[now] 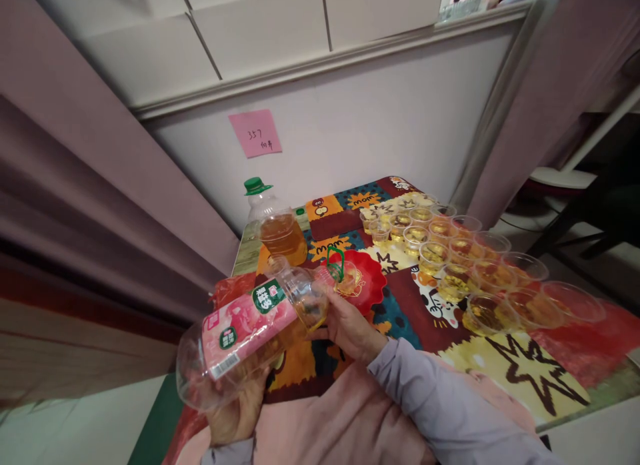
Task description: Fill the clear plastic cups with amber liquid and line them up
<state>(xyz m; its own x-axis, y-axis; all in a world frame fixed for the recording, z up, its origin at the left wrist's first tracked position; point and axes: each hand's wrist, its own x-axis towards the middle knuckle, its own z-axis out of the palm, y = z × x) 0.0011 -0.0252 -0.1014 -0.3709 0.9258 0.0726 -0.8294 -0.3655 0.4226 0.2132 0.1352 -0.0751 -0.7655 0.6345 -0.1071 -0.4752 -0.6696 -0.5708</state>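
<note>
My left hand [235,412] is wrapped round the base of a clear plastic bottle [250,328] with a pink label. The bottle is tipped nearly flat, mouth to the right, with a little amber liquid near its neck. Its mouth, with a green ring, sits over a small clear cup [347,278]. My right hand [350,328] is closed round that cup from below. A second bottle [275,228] with a green cap stands upright behind, part full of amber liquid.
Several clear cups [450,252] holding amber liquid stand in rows on the right of the patterned tablecloth [500,365]. A pink note [255,133] is stuck on the white wall. Curtains hang at left and right; a chair [575,185] stands far right.
</note>
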